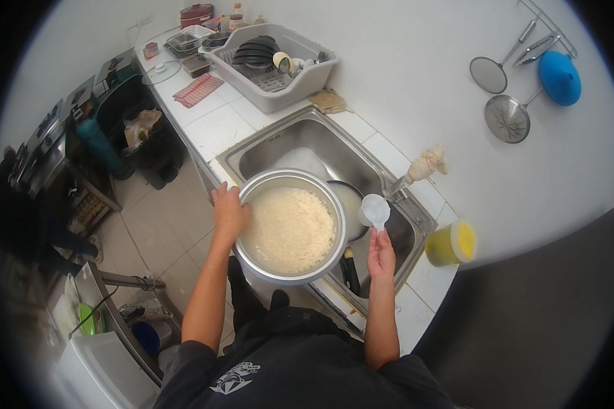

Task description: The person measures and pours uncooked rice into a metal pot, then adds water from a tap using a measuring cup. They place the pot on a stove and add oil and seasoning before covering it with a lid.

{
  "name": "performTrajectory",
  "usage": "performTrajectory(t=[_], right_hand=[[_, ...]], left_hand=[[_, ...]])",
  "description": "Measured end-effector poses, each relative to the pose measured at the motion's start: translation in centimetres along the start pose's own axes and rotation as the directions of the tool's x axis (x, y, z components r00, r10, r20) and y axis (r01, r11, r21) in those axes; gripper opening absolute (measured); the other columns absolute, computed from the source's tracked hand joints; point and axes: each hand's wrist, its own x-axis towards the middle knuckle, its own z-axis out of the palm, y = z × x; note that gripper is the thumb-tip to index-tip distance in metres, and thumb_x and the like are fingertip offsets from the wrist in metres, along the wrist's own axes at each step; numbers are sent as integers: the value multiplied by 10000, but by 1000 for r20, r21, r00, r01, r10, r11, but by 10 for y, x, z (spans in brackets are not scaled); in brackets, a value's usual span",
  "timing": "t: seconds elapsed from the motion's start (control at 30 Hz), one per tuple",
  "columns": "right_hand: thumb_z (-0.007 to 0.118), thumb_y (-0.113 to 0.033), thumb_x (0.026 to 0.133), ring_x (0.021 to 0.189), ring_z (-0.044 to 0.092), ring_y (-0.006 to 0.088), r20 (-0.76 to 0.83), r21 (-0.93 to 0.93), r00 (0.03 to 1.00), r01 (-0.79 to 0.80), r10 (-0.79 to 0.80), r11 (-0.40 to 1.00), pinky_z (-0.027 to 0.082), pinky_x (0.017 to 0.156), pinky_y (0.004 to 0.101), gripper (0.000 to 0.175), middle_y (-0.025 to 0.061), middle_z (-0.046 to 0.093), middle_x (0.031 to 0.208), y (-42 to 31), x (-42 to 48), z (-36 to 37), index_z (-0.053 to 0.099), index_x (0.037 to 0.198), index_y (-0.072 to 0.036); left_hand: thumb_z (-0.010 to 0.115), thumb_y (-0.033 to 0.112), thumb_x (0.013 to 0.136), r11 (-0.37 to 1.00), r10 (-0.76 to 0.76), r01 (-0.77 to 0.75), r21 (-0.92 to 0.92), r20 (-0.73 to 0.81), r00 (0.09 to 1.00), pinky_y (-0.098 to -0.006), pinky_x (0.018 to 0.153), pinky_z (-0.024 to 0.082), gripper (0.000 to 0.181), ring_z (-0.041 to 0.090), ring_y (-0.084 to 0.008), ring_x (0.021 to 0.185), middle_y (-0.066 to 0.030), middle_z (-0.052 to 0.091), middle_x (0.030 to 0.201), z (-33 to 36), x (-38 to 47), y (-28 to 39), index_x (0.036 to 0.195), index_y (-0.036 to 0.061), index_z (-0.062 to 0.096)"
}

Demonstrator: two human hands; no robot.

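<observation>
A round metal pot (pixel 289 276) with rice grains (pixel 291 230) in cloudy water sits over the front left edge of the steel sink (pixel 307 122). My left hand (pixel 230 212) is on the pot's left rim, its thumb towards the inside; whether it grips the rim is not plain. Between the fingers of my right hand (pixel 380 253) is the handle of a white plastic measuring cup (pixel 375 209), below the cloth-wrapped faucet (pixel 424 166). Beneath the cup and partly behind the pot, a dark pan (pixel 352 194) with cloudy liquid lies in the sink, near a black handle (pixel 350 273).
Behind the sink stands a grey dish rack (pixel 271 99) with black bowls. A yellow container (pixel 447 244) is at the right on the tiled counter. Strainers (pixel 508 120) and a blue funnel (pixel 560 77) hang on the wall. A person (pixel 30 220) stands at far left.
</observation>
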Motion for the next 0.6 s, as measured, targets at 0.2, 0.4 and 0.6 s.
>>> performTrajectory(t=[0.2, 0.4, 0.6], right_hand=[[539, 50, 955, 1136, 599, 265, -15, 15, 1000, -10, 10, 1000, 516, 1048, 346, 328, 186, 569, 1247, -1, -1, 2, 476, 1274, 95], [540, 46, 956, 1145, 596, 264, 1, 11, 1000, -10, 10, 1000, 510, 1057, 349, 331, 186, 569, 1247, -2, -2, 3, 470, 1277, 92], [531, 40, 964, 1150, 593, 262, 13, 2, 1000, -17, 17, 1000, 503, 1063, 351, 333, 182, 565, 1256, -1, -1, 4, 469, 1286, 91]], left_hand=[[709, 125, 744, 1000, -5, 5, 8, -1, 1000, -487, 1169, 258, 402, 378, -468, 1346, -369, 450, 1367, -2, -1, 1, 1079, -81, 624], [711, 128, 744, 1000, -7, 7, 13, 12, 1000, -484, 1167, 260, 411, 380, -464, 1346, -365, 452, 1369, -3, -1, 2, 1085, -82, 623], [712, 131, 738, 1000, 1, -1, 25, 7, 1000, -483, 1137, 300, 418, 401, -468, 1320, -355, 454, 1374, -2, 0, 0, 1089, -76, 623]])
